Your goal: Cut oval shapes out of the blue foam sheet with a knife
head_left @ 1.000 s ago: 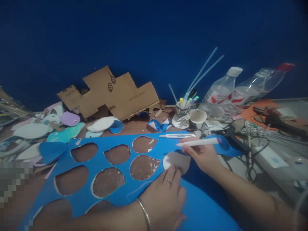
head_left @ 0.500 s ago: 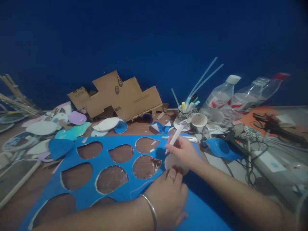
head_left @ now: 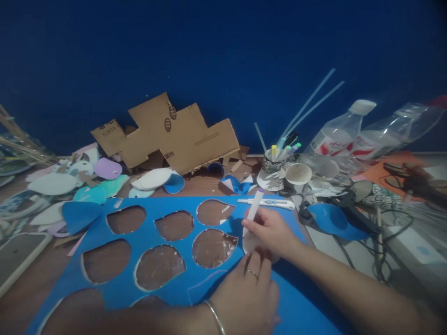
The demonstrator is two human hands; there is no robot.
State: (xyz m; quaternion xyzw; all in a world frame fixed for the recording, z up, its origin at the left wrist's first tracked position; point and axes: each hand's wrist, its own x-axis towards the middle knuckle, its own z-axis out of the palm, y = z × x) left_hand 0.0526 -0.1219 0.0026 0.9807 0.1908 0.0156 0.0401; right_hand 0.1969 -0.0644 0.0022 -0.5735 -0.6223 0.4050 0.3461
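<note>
A blue sheet [head_left: 167, 288] with several teardrop-shaped holes cut through it lies flat in front of me. On its right part rests a pale rounded cut-out [head_left: 249, 244], mostly covered by my hands. With bent fingertips, my left hand [head_left: 246, 291] presses this cut-out onto the sheet. My right hand [head_left: 274, 232] grips a white marker [head_left: 256, 204] with a purple end pointing up; its tip is hidden at the cut-out's upper left edge. A thin purple curved line is drawn on the sheet left of my left hand. A white utility knife [head_left: 279, 203] lies just beyond my right hand.
Torn cardboard [head_left: 181, 135] leans at the back wall. Several foam shapes [head_left: 52, 184] are piled at left beside a phone-like slab [head_left: 21, 256]. A pen cup [head_left: 274, 163], plastic bottles [head_left: 338, 135], a blue scrap [head_left: 328, 218] and cables crowd the right.
The marker and my right hand have shifted slightly down along the cut-out's edge. My left hand keeps pressing. The view has also moved a little.
</note>
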